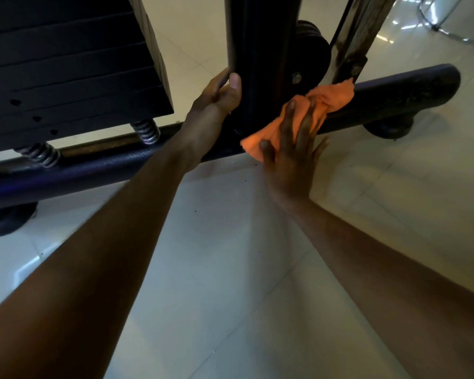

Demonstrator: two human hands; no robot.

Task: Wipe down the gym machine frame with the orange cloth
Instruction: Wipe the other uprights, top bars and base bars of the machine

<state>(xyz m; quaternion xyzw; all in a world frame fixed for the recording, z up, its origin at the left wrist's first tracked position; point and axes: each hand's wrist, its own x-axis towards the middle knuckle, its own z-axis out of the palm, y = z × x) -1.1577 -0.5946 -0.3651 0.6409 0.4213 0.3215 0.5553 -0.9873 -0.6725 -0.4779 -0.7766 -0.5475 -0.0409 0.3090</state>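
Note:
The gym machine frame is dark painted steel: a thick upright post (266, 50) rises from a long floor bar (400, 91) that runs across the view. My left hand (219, 97) wraps the left side of the post low down, thumb on its front face. My right hand (293, 149) lies flat with fingers spread, pressing the orange cloth (326, 98) against the floor bar just right of the post's foot. The cloth is bunched, and part of it is hidden under my fingers.
A black weight stack (66, 72) sits at the left on two coil springs (145, 131). A chrome guide rod (359, 34) slants up behind the cloth. Rubber feet (389, 129) hold the bar off the pale tiled floor (230, 269). A chrome tube base (449, 31) stands far right.

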